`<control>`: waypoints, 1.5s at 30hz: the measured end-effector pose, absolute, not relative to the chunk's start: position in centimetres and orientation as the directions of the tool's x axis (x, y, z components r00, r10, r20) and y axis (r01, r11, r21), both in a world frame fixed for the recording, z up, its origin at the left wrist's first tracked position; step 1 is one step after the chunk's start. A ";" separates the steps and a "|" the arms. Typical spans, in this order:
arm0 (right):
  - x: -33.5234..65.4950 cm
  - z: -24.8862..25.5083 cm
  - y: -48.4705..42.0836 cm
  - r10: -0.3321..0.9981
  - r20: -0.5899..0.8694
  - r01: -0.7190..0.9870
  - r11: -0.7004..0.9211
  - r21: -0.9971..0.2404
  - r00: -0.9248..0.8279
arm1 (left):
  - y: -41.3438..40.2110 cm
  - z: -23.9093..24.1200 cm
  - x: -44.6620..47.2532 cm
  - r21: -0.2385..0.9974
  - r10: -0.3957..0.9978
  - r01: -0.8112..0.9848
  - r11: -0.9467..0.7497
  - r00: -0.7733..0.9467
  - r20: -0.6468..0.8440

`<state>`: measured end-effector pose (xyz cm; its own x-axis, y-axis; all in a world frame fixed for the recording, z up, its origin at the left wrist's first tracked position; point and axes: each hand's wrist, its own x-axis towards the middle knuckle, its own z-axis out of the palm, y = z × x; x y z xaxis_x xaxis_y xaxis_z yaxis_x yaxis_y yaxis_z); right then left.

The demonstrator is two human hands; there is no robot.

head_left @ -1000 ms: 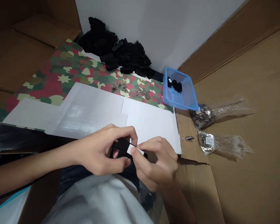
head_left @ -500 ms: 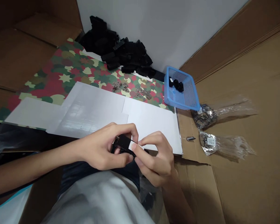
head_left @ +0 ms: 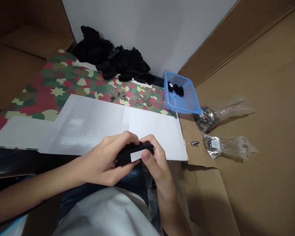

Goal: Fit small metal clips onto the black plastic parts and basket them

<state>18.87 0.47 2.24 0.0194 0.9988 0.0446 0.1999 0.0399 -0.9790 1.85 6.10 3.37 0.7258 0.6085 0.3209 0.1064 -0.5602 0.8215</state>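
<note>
A small black plastic case (head_left: pixel 124 154) with a white label (head_left: pixel 136 155) on its face is held in front of my body, over the table's near edge. My left hand (head_left: pixel 110 157) wraps round its left end, thumb below and fingers above. At its right end my right hand (head_left: pixel 153 159) grips it, with the thumb on the label's right part and the fingers curled over the far edge. A small metal piece (head_left: pixel 154 148) sticks out at the right end. What the case is exactly, I cannot make out.
White sheets (head_left: pixel 88 123) lie on a camouflage-patterned cover (head_left: pixel 71 77) with little metal parts (head_left: pixel 143 101). Black cases (head_left: pixel 123 62) are heaped by the wall. To the right are a blue basket (head_left: pixel 182 106) holding black pieces, plastic bags of metal parts (head_left: pixel 206 118) and a small blade-like piece (head_left: pixel 194 143).
The black case has turned so its labelled face shows more fully. My right hand has shifted from fingers over the label to gripping the right end. The camera view has shifted slightly.
</note>
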 end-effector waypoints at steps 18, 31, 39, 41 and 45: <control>17.7 -0.5 1.1 0.975 0.036 0.057 0.024 -0.998 0.220 | 7.1 2.0 4.0 0.984 0.738 0.028 -0.177 0.665 0.114; 37.1 3.9 14.6 0.879 0.128 0.562 -0.175 -0.808 0.458 | 10.4 -0.1 -0.4 0.911 0.888 0.349 -0.220 0.458 0.039; 28.3 -0.8 12.8 0.976 0.201 0.826 0.043 -0.562 0.086 | 12.4 -1.9 -2.4 0.627 0.793 0.591 -0.508 0.606 0.071; 24.2 -2.0 12.0 0.983 0.153 0.845 0.168 -0.508 -0.103 | 13.0 -2.1 -1.8 0.512 0.742 0.615 -0.599 0.668 0.066; 20.6 -2.3 11.3 0.957 0.073 0.870 0.284 -0.402 -0.279 | 13.8 -2.5 -0.6 0.400 0.705 0.630 -0.665 0.707 0.057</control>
